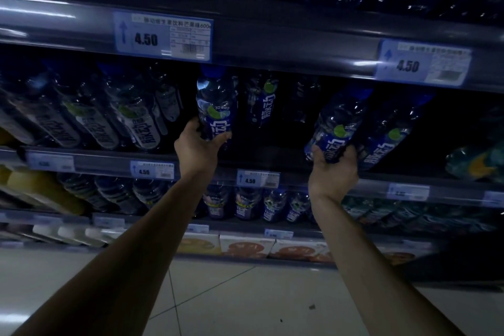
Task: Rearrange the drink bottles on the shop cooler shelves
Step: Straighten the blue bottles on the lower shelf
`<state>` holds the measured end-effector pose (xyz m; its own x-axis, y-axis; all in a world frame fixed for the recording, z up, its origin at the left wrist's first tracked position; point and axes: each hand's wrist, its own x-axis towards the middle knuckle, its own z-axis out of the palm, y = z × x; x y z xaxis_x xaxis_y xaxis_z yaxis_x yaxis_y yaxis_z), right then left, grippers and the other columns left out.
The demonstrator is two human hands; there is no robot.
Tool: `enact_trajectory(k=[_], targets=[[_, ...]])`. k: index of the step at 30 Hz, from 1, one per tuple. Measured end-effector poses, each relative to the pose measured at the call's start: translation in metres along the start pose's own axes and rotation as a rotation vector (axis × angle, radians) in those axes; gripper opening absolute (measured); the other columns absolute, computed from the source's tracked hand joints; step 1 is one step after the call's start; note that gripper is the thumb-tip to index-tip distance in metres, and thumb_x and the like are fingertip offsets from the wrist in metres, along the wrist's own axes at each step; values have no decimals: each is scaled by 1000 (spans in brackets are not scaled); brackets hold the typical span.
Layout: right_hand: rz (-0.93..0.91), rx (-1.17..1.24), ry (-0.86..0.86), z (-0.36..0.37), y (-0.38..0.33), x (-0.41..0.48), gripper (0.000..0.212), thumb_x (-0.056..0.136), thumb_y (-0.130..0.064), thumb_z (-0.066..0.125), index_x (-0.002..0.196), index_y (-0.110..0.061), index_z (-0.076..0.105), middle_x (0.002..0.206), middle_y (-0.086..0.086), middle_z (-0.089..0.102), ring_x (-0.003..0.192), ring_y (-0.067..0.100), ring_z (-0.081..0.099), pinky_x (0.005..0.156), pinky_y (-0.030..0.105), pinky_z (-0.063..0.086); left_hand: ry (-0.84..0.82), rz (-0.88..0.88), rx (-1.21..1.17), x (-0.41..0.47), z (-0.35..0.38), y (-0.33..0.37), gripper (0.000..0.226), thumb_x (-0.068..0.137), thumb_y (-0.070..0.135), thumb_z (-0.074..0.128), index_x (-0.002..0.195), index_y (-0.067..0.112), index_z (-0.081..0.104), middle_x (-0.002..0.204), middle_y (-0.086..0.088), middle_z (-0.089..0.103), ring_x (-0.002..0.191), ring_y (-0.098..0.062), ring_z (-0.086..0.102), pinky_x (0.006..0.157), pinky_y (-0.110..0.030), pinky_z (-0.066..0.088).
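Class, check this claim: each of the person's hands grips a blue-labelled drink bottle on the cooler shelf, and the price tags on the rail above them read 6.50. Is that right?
One detail is wrong. The head view shows the price tags on the rail above reading 4.50, not 6.50. The rest holds: the left hand grips a blue-labelled bottle, and the right hand grips another blue-labelled bottle on the cooler shelf.

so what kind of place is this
Most likely a shop's drinks aisle or open cooler: tiered shelves packed with bottled drinks, shelf-edge price tags reading 4.50, and each hand gripping a blue-labelled bottle.
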<state>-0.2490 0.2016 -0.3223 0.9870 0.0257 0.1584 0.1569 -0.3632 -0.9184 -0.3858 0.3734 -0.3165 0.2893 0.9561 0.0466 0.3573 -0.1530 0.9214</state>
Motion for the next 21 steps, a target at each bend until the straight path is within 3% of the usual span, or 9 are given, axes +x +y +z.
enact_trajectory(k=[4, 7, 11, 15, 18, 21], targets=[[-10, 27, -67, 11, -8, -17, 56, 82, -24, 75, 130, -5, 52, 120, 12, 62, 100, 8, 51, 91, 21, 41, 3, 11, 44, 1, -3, 3, 46, 68, 36, 82, 107, 17, 64, 89, 12, 66, 71, 12, 54, 54, 0, 38], [-34, 43, -112, 23, -13, -27, 47, 81, -24, 76, 119, -7, 56, 110, 10, 66, 96, 19, 63, 87, 34, 54, 2, 25, 88, 2, -7, 4, 43, 66, 39, 83, 98, 16, 66, 82, 10, 67, 67, 10, 55, 51, -1, 39], [-56, 16, -178, 37, -20, -39, 57, 80, -28, 77, 126, -2, 53, 114, 14, 64, 102, 28, 63, 87, 42, 54, 5, 44, 131, 3, -11, 4, 49, 65, 43, 82, 100, 14, 66, 76, 11, 65, 67, 5, 58, 49, -1, 38], [-55, 8, -225, 49, -28, -53, 69, 80, -30, 77, 135, 0, 46, 124, 17, 60, 111, 30, 60, 93, 42, 52, 11, 65, 171, 1, -11, 4, 57, 67, 44, 80, 110, 11, 64, 77, -7, 69, 68, -17, 65, 50, -16, 46], [-57, -1, -234, 57, -34, -62, 74, 80, -31, 77, 138, 1, 43, 133, 18, 55, 121, 31, 54, 100, 41, 47, 13, 65, 174, 0, -12, 3, 62, 67, 46, 79, 115, 10, 62, 84, -5, 69, 71, -13, 62, 49, -13, 45], [-71, -6, -242, 64, -37, -67, 75, 80, -31, 77, 138, 2, 43, 134, 18, 54, 123, 31, 52, 102, 35, 44, -10, 36, 173, 0, -13, 3, 71, 68, 47, 78, 125, 9, 57, 101, -3, 69, 80, -9, 62, 60, -12, 45]])
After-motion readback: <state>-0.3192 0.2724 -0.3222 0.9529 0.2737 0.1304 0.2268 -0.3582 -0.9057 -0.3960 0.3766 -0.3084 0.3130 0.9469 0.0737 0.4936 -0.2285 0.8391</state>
